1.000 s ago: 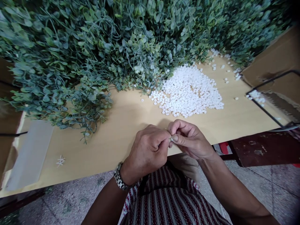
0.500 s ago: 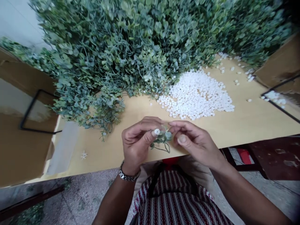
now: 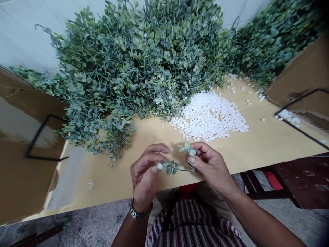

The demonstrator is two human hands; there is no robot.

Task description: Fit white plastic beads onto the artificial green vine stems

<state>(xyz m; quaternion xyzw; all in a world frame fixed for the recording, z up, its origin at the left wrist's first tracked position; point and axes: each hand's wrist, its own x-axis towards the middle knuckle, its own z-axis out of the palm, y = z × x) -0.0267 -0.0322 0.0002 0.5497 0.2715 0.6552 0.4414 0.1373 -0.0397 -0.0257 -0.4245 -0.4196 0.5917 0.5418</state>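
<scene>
Between my hands is a small artificial leafy sprig (image 3: 169, 168) with a bent thin green stem and a white tip at its left end. My right hand (image 3: 209, 168) pinches one leafy end of it between thumb and fingers. My left hand (image 3: 145, 173), with a metal watch on the wrist, is open beside the white tip. Its thumb lies close to that tip; whether they touch I cannot tell. Just beyond my hands, a heap of small white pieces (image 3: 210, 116) lies on the table (image 3: 149, 132).
A large mound of artificial greenery (image 3: 144, 65) fills the back of the table. Cardboard (image 3: 28, 147) with a black wire frame (image 3: 36, 137) stands at left, and more cardboard (image 3: 303, 72) at right. A small white star-shaped piece (image 3: 90, 184) lies near the front left.
My left fingers have come off the sprig and spread apart. My right hand has closed on one end of it, and the sprig's two leafy ends are now apart. The view has tilted up slightly.
</scene>
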